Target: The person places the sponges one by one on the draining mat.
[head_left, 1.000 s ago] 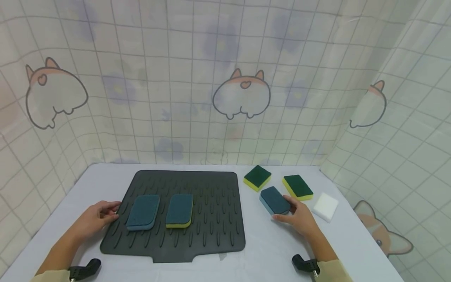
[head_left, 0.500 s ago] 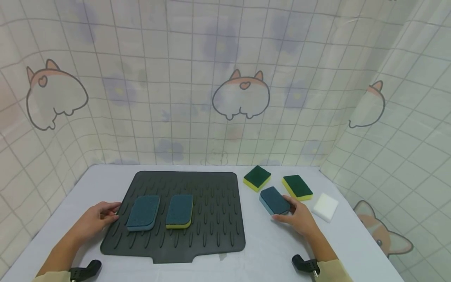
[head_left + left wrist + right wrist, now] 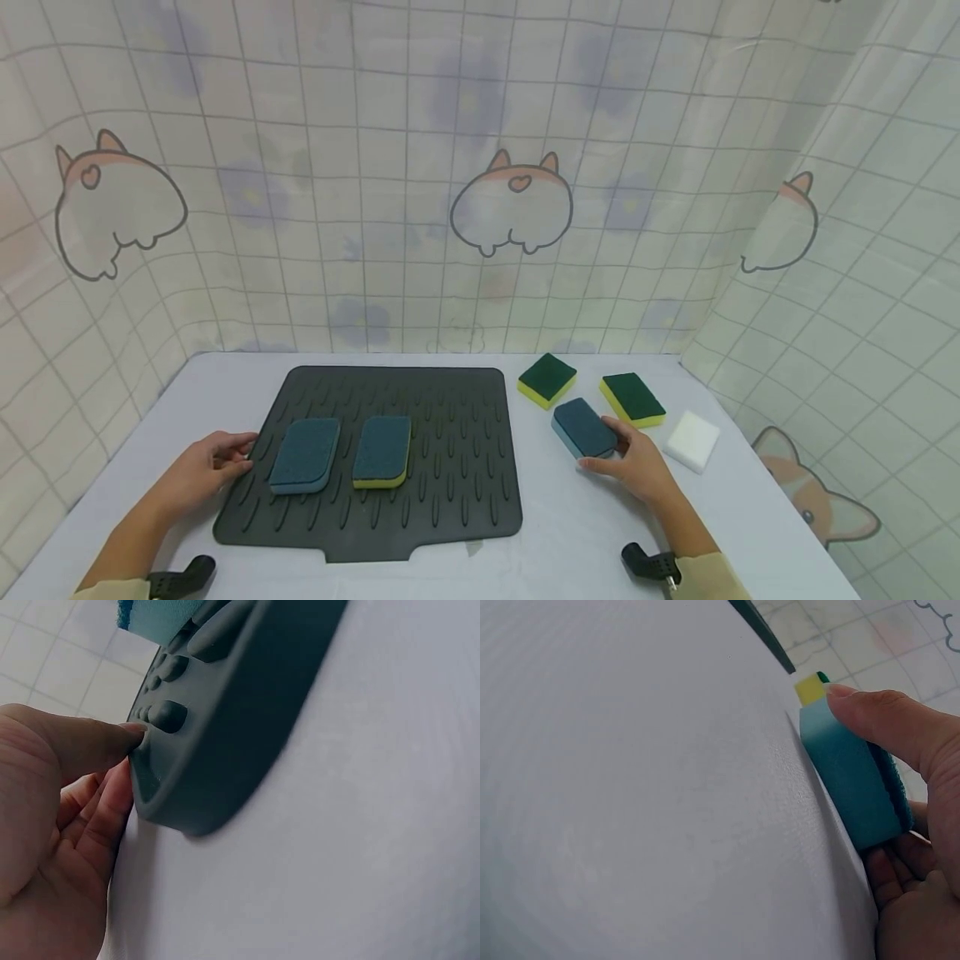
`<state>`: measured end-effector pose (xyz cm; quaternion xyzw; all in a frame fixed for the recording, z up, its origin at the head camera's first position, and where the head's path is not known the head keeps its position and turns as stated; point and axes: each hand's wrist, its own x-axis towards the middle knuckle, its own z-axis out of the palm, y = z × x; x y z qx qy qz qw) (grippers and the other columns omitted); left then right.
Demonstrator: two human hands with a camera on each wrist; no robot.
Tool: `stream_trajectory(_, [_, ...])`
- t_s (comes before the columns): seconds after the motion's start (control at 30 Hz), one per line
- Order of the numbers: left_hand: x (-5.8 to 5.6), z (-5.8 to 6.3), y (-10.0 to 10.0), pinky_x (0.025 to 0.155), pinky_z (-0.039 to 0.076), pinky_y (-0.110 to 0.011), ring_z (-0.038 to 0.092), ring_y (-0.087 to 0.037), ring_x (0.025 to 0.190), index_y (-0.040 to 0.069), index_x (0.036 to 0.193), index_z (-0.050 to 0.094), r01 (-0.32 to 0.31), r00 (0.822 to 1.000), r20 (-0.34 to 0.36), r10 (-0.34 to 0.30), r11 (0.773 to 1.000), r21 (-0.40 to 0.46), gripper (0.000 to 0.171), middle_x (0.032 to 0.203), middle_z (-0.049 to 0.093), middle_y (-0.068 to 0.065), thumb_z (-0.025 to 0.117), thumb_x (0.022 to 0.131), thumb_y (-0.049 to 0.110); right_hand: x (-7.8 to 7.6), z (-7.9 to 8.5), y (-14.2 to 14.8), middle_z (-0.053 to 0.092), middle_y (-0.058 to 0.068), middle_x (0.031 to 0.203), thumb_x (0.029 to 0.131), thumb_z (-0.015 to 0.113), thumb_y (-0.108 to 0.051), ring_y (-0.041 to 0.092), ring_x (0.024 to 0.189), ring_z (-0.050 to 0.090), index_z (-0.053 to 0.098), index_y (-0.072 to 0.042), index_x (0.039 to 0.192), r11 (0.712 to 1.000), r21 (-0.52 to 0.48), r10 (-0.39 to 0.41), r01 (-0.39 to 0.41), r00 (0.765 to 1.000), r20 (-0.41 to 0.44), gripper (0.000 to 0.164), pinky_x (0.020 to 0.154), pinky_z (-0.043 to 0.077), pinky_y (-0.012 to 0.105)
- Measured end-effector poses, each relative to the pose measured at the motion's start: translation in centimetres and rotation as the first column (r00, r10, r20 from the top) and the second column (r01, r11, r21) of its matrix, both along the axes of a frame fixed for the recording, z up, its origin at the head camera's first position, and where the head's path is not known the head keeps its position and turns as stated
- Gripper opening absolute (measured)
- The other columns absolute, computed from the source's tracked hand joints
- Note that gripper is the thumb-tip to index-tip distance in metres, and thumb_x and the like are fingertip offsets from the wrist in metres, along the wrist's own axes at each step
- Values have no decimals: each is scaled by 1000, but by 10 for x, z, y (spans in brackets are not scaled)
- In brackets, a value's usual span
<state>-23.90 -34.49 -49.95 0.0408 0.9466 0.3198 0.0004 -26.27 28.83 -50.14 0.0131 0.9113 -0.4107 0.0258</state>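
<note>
A dark grey ridged mat (image 3: 457, 467) lies on the table, with a blue sponge (image 3: 306, 454) and a blue-topped yellow sponge (image 3: 382, 450) on it. My left hand (image 3: 198, 471) pinches the mat's left edge. In the left wrist view the thumb (image 3: 97, 746) rests on the mat's rim (image 3: 225, 765) and the other fingers sit against its side. Right of the mat, my right hand (image 3: 637, 462) grips another blue sponge (image 3: 582, 427) between thumb and fingers. The right wrist view shows this sponge (image 3: 847, 776) close against the tabletop; the far fingers are partly hidden behind it.
Two green-and-yellow sponges (image 3: 547, 379) (image 3: 633, 398) lie behind the right hand. A white sponge block (image 3: 692, 440) lies to their right, near the table's (image 3: 570, 533) right side. Behind and beside the table hangs a checked curtain (image 3: 405, 275) with cartoon dogs.
Both hands and all the sponges stay in place. Only a very slight shift of the head view shows.
</note>
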Motion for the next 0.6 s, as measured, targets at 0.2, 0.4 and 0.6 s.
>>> stream_trajectory(0.2, [0,-1,0,73,50,-33,56,-21,93,-2,129,53,-5,1000,3,5,1000,10,48,112,57,-14,67,86,14,1,0,0,34,21,148,62,80,-56,38,130,40,34,-12,146,1000,5,-3,3,1000,6,106,102,39,51])
stream_trajectory(0.4, [0,-1,-1,73,50,-33,56,-21,93,-2,130,52,-10,1000,14,10,1000,14,49,111,57,-14,67,86,15,0,-1,1,35,20,147,62,81,-55,38,130,41,34,-11,145,1000,4,6,-6,1000,-12,106,101,39,50])
stream_trajectory(0.6, [0,0,-1,71,49,-32,55,-21,93,-2,131,51,-9,1000,25,9,1000,17,49,112,57,-15,67,87,14,0,0,1,35,20,147,62,81,-55,38,130,42,34,-10,145,1000,-1,12,-12,1000,-18,105,101,40,50])
